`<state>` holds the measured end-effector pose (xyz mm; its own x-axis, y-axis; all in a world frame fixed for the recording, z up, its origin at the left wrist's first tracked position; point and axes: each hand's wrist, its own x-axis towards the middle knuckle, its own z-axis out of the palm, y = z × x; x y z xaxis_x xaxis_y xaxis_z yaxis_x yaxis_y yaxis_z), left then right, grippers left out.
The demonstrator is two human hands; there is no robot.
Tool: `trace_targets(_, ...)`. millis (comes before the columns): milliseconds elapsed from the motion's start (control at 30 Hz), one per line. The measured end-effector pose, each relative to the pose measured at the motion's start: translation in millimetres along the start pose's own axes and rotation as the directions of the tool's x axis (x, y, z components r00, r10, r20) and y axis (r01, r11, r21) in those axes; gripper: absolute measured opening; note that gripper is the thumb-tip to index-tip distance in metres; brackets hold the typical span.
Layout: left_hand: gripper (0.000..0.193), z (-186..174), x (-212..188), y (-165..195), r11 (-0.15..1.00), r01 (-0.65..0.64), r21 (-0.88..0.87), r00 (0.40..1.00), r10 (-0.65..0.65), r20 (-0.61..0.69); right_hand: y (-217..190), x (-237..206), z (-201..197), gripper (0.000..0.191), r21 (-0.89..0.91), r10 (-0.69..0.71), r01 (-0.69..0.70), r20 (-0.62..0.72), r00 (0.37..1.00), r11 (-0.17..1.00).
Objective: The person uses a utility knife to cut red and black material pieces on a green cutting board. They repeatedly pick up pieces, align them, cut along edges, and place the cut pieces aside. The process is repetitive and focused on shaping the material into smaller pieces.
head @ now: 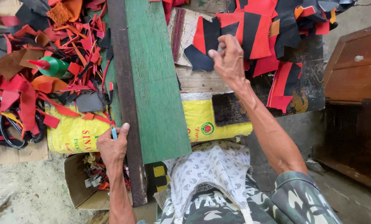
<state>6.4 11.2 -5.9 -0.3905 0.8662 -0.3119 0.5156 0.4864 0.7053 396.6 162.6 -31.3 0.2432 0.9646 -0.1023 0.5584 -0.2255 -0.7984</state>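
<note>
- Nearest to you, over your lap, your left hand [113, 147] rests on the edge of the green board [156, 79], with its fingers closed around a small blue-handled tool [113, 132]; I cannot tell which tool it is.
- Keep this hand low and the tool pointing away from your body while the other arm reaches.
- Below it, the cardboard box [75, 184] holds small scraps.
- Farther on the bench, your right hand [229, 56] pinches the edge of a red and black cut piece [208, 37] that lies on the wooden surface beside the pile of similar pieces [276, 29].
- I think it is better to lift only one piece, slowly, so the pile is not pulled down.
- Far left, a green glue bottle [53, 66] lies among the scraps [24, 87].
</note>
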Motion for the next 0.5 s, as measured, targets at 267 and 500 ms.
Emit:
trace_targets(267, 0.037, 0, -3, 8, 1.0, -0.002, 0.014, 1.0, 0.002, -0.001, 19, 12, 31, 0.112, -0.286, -0.243, 0.221, -0.043, 0.969, 0.932)
trace_targets(500, 0.032, -10, -19, 7, 0.986, -0.039, -0.161, 0.986, 0.064, 0.154, 38, 20, 33, 0.092, -0.106, -0.176, 0.164, -0.12, 0.977, 0.981)
